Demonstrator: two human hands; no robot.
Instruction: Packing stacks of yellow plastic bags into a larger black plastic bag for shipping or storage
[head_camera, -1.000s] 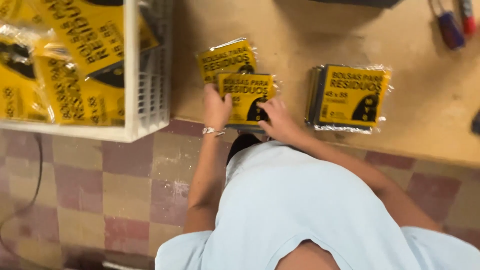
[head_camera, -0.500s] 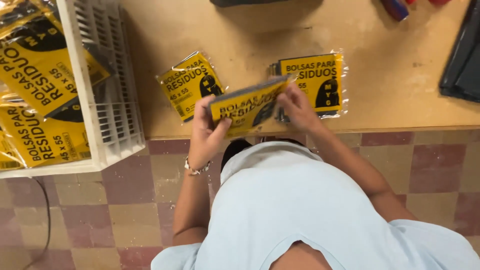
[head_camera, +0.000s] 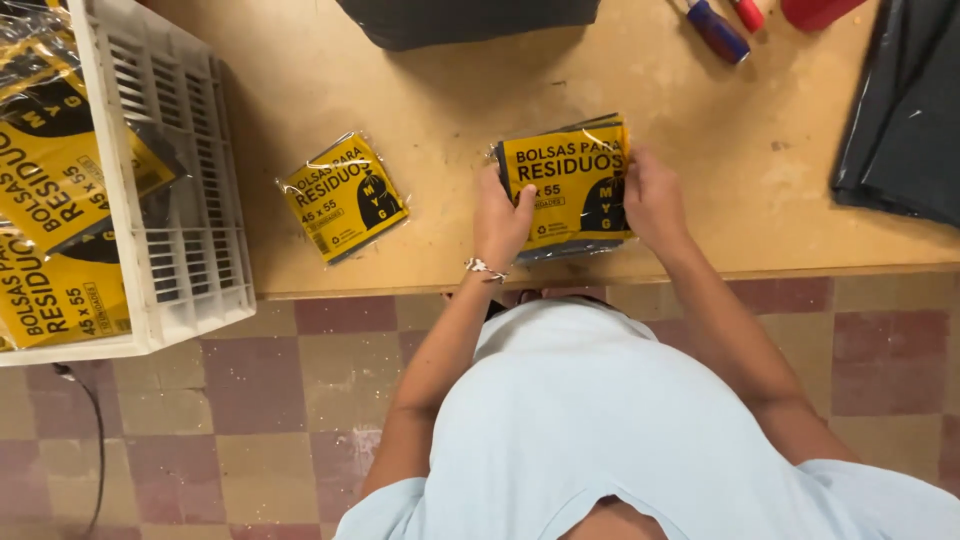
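We see the broad, light-brown wooden counter (head_camera: 450, 90) filling the upper part of the view, with a checkered floor of red and beige tiles (head_camera: 250, 400) below its front edge. At the left stands a white slatted plastic crate (head_camera: 175, 210), partly over the counter's corner, filled with yellow-and-black plastic packets (head_camera: 50, 190). A sheet of black plastic (head_camera: 900, 130) lies at the right edge of the counter, and another dark folded bundle (head_camera: 470, 20) sits at the top.

Near the front edge, in the middle, rests a stack of flat yellow-and-black packets wrapped in clear film (head_camera: 570, 185). Our left hand (head_camera: 500, 215) grips the stack's left side, thumb on top of the uppermost packet and fingers closed around the edge. Our right hand (head_camera: 655, 200) clasps the right side, its fingers curled against that edge. A thin bracelet circles the left wrist.

A single yellow-and-black packet (head_camera: 343, 195) lies tilted on the counter, apart, between the stack and the crate. At the top right, well apart, lie a blue-handled tool (head_camera: 718, 30) and a red one (head_camera: 748, 14).
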